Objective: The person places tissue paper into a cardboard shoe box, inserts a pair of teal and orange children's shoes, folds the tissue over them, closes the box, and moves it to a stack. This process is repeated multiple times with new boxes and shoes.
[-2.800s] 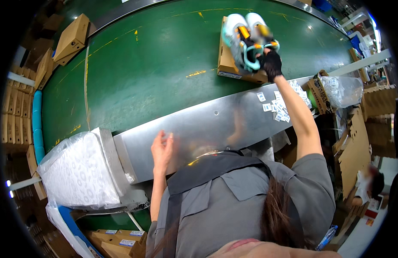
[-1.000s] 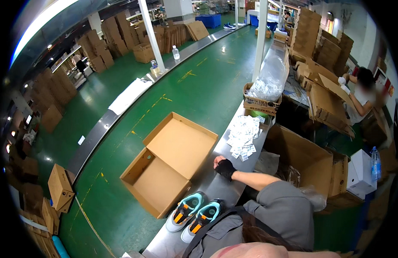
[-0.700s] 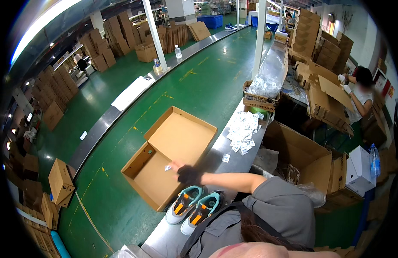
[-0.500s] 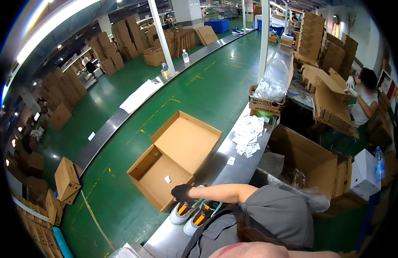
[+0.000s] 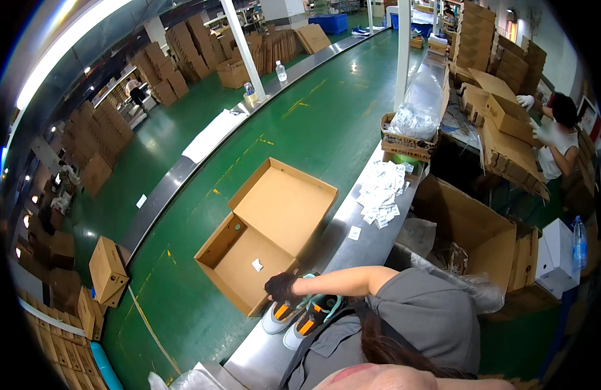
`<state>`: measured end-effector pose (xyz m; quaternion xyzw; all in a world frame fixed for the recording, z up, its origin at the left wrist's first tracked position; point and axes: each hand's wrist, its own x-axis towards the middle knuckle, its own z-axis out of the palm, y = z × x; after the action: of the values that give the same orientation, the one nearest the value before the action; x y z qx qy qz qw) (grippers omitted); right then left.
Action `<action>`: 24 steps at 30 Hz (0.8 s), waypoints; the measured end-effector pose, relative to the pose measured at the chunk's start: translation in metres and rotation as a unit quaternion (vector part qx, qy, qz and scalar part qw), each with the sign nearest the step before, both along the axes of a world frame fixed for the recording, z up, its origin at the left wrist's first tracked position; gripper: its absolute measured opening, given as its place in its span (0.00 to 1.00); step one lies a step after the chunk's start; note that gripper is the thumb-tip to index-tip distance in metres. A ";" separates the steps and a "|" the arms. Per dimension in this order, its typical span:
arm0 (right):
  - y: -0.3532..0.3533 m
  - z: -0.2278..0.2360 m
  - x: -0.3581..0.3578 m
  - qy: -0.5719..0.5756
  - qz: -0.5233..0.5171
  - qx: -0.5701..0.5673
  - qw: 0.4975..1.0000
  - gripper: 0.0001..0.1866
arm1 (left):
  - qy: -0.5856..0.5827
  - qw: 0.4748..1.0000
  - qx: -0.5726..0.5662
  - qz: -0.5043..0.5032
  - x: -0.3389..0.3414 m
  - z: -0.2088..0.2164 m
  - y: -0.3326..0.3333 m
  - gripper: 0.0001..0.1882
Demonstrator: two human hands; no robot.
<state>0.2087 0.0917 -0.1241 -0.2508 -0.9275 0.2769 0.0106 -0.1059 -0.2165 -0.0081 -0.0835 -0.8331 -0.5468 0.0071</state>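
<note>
My right hand, in a black glove, reaches across from the right. It rests above the toe end of one of two sneakers, beside the near wall of an open cardboard shoebox. Its fingers are partly hidden, so I cannot tell whether they grip anything. The sneakers are dark with orange and teal parts and pale soles, standing side by side on the metal ledge. Inside the box lies a small white sachet. My left hand is out of sight.
A pile of white sachets lies on the ledge, with one loose sachet nearer. Beyond is a carton of bagged sachets. The green conveyor belt runs past. A large open carton stands right; a co-worker handles cardboard.
The whole view has shifted slightly. My gloved hand stays near the sneakers and the box's near wall. The co-worker's cardboard now shows as an open box.
</note>
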 end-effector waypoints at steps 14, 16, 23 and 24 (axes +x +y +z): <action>0.107 0.018 -0.016 0.413 -0.339 -0.225 0.815 0.22 | 0.267 0.843 -0.028 -0.467 0.167 0.027 0.283 0.22; 0.157 0.020 0.035 0.412 -0.415 -0.060 0.809 0.19 | 0.386 0.793 -0.147 -0.448 0.159 0.001 0.273 0.26; 0.216 0.050 0.182 0.616 -0.510 -0.069 0.596 0.23 | 0.344 0.798 -0.393 -0.300 0.088 -0.086 0.206 0.34; 0.226 0.039 0.203 0.625 -0.506 -0.055 0.592 0.24 | 0.344 0.802 -0.409 -0.265 0.075 -0.091 0.199 0.35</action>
<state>0.4115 0.3172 -0.0853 -0.4453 -0.4009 0.3661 0.7120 -0.0309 -0.0177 -0.0996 -0.4792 -0.8674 -0.0714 0.1132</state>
